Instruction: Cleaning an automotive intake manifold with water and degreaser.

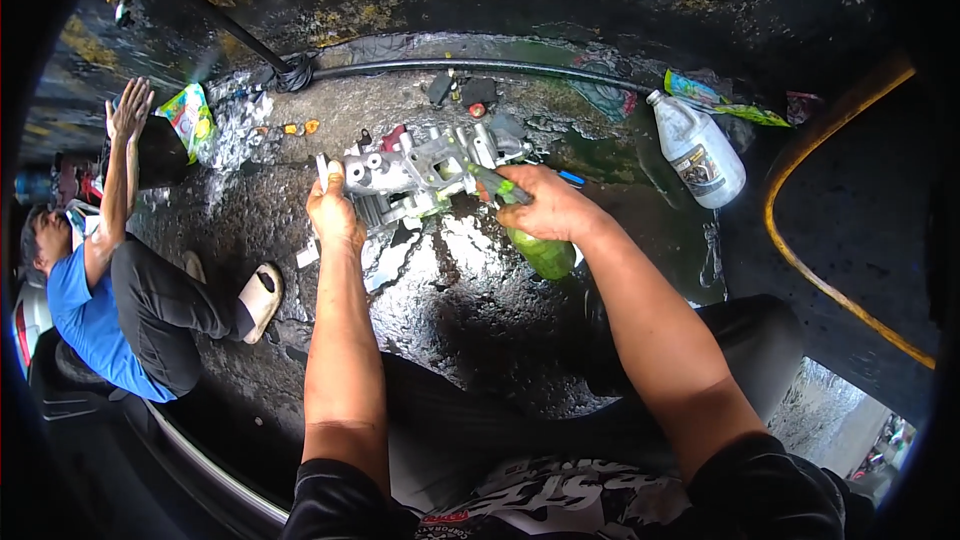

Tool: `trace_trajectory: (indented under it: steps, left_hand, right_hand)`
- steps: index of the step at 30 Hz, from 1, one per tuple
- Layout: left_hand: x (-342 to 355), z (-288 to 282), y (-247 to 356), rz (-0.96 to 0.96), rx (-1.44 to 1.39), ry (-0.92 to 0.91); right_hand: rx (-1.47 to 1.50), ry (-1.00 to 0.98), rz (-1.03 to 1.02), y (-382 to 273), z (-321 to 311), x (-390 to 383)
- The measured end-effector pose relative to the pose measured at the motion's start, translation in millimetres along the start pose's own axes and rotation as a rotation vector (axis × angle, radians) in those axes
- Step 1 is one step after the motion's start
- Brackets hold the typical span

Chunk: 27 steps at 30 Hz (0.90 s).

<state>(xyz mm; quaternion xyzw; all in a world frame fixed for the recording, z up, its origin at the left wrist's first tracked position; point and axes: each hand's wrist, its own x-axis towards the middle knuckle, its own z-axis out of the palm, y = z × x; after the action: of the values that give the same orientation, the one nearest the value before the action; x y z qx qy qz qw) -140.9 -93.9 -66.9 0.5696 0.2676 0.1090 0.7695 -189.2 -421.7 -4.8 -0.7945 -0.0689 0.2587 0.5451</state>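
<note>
A silver cast-metal engine part (400, 172) with round bores and a square opening is in front of me above the wet ground. My left hand (335, 215) grips its left end, thumb on top. At the other end, my right hand (550, 202) is closed around a dark green-grey handle (500, 185), whose tip meets the metal; the kind of tool cannot be made out. Just below that hand shows a rounded, bright green object (543, 254), partly covered by my fingers; I cannot tell whether it is held.
A white jug (695, 150) stands at the right, near a yellow-brown hose (790, 250). A black pipe (460, 66) runs along the wall base. Colourful packets (188, 120) lie about. At the left sits another person (120, 290) in a blue shirt, arms raised.
</note>
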Motion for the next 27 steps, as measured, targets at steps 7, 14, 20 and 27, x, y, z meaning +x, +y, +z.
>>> trace_trajectory:
  steps: [7, 14, 20, 27]
  left_hand:
    - [20.4, -10.8, -5.2, -0.026, 0.025, -0.086]
    - [4.1, -8.4, 9.3, -0.114, 0.318, -0.205]
    - [17.0, -29.5, 32.0, -0.135, 0.921, 0.071]
    - [0.1, -6.0, 35.1, -0.537, 0.420, -0.016]
  right_hand:
    - [-0.369, 0.021, -0.005, -16.3, 25.0, 34.1]
    - [-0.329, 0.059, -0.092, 32.6, 28.0, 25.4]
    - [-0.107, -0.008, -0.275, 27.6, 45.5, 27.0]
    - [-0.033, -0.320, 0.107, 45.3, 20.1, 36.5]
